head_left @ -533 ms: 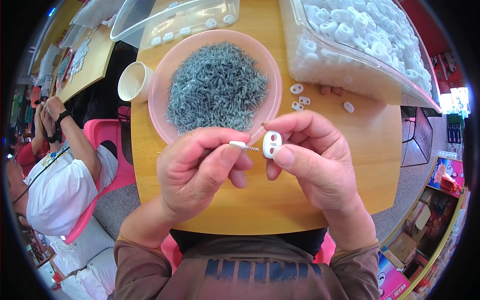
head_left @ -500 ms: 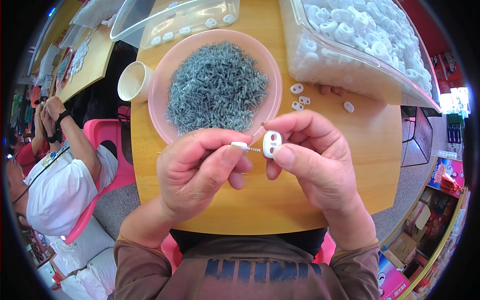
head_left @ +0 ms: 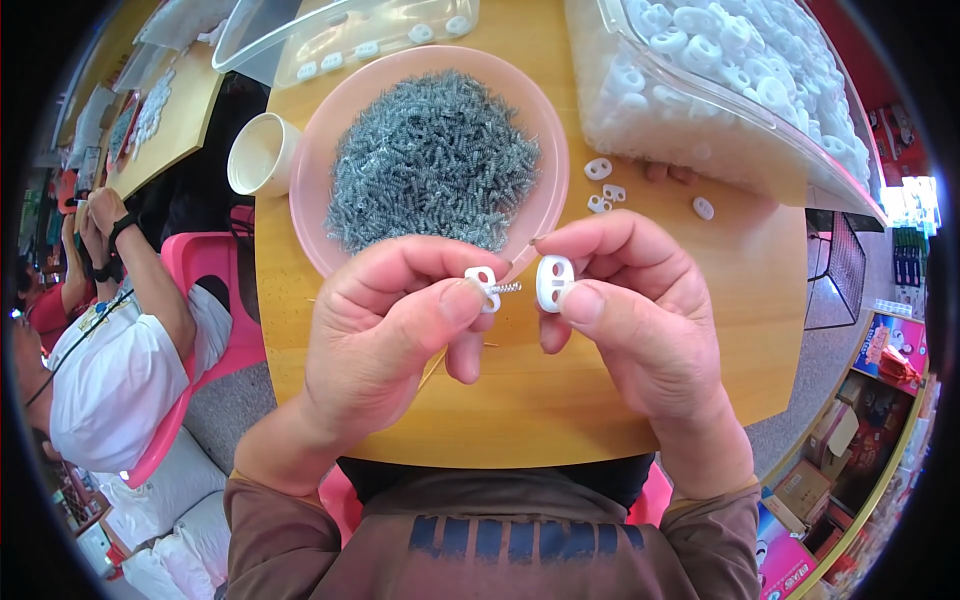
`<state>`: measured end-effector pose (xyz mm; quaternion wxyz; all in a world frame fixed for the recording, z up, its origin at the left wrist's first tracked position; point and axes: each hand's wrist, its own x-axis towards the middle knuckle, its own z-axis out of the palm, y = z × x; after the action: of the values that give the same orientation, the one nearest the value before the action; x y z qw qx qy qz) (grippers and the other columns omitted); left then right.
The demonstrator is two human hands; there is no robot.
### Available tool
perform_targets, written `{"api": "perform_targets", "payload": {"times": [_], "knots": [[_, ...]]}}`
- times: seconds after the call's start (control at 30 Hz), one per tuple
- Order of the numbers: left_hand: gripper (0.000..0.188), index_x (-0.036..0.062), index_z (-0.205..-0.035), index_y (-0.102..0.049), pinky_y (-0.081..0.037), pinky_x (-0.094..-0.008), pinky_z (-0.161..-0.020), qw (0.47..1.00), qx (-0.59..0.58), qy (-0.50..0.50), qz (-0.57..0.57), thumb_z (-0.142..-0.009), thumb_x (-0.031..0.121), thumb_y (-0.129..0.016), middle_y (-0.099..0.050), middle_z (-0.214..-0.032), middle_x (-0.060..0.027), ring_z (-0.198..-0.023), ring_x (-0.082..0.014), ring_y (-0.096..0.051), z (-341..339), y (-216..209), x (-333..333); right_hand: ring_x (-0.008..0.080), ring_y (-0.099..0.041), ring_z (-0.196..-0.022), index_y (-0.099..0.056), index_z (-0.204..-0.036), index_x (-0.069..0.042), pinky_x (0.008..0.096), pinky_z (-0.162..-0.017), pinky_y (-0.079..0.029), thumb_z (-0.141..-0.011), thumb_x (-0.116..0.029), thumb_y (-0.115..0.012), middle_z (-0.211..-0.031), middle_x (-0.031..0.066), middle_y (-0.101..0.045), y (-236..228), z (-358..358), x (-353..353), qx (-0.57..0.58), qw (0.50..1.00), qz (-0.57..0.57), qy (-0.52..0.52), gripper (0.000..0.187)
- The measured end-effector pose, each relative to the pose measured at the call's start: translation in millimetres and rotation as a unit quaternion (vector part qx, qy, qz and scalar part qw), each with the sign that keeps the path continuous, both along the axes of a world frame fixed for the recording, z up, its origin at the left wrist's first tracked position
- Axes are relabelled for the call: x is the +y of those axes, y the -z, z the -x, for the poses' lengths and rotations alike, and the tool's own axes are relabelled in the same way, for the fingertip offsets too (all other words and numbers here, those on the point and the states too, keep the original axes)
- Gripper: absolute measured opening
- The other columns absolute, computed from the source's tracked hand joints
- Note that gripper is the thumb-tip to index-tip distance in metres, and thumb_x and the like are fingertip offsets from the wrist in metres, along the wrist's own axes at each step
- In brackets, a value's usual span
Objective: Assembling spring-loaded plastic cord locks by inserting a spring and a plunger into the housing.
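Between the thumb and forefinger of my left hand (head_left: pixel 380 325) is a small white cord lock insert with holes (head_left: pixel 482 274). A thin metal spring (head_left: pixel 508 288) sticks out of it toward the right. My right hand (head_left: pixel 645 320) pinches a white oval cord lock shell (head_left: pixel 551 272), its two holes facing up. A short gap separates the spring's tip from the shell. Both hands are raised over the wooden table (head_left: pixel 520 425), just in front of a pink basin (head_left: pixel 305 165) heaped with grey metal springs (head_left: pixel 430 160).
Far right stands a clear tub (head_left: pixel 690 135) full of white plastic pieces. Several loose cord lock pieces (head_left: pixel 598 169) lie before it. A cream cup (head_left: pixel 262 155) stands left of the basin, a clear box (head_left: pixel 380 35) behind it. A person in white (head_left: pixel 120 390) sits at the left.
My hands have drawn slightly apart. The insert in my left hand has turned so its holes show, and the gap between spring and shell has widened.
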<state>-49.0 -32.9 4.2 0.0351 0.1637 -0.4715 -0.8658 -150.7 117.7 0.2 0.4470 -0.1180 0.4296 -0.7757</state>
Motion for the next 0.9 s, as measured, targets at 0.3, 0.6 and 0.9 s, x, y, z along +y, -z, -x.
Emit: {"api": "perform_targets", "payload": {"times": [0.3, 0.6, 0.9], "knots": [[0.018, -0.0026, -0.098, -0.054, -0.042, -0.0175, -0.051, 1.0, 0.006, 0.01, 0.021, -0.081, 0.003, -0.053, -0.056, -0.079, -0.0055, -0.057, -0.0064, -0.051, 0.4, -0.4, -1.0, 0.01, -0.054, -0.071, -0.053, -0.1, 0.001, 0.0227, -0.062, -0.046, -0.078, -0.007, -0.057, -0.09, 0.0078, -0.058, 2.7, 1.5, 1.4, 0.004, 1.0, -0.004, -0.005, 0.023], [0.016, -0.0027, -0.096, -0.054, -0.041, -0.0162, -0.052, 0.998, 0.002, 0.021, 0.053, -0.08, 0.001, -0.053, -0.056, -0.079, -0.0036, -0.059, -0.0042, -0.05, 1.2, -5.3, -2.5, 0.0152, -0.056, -0.065, -0.054, -0.096, 0.003, 0.0254, -0.058, -0.046, -0.074, -0.007, -0.056, -0.082, 0.0105, -0.058, -1.1, -1.6, -5.5, -0.002, 1.0, -0.03, 0.004, 0.024], [0.016, -0.002, -0.096, -0.053, -0.041, -0.0153, -0.053, 0.996, -0.021, 0.027, 0.085, -0.081, 0.001, -0.052, -0.055, -0.079, -0.0017, -0.06, -0.0018, -0.049, 2.1, -6.0, -3.4, 0.0149, -0.056, -0.065, -0.054, -0.096, 0.003, 0.0254, -0.058, -0.046, -0.074, -0.007, -0.056, -0.083, 0.0101, -0.058, -1.5, -2.2, -6.7, 0.007, 0.999, -0.043, 0.001, 0.024]]}}
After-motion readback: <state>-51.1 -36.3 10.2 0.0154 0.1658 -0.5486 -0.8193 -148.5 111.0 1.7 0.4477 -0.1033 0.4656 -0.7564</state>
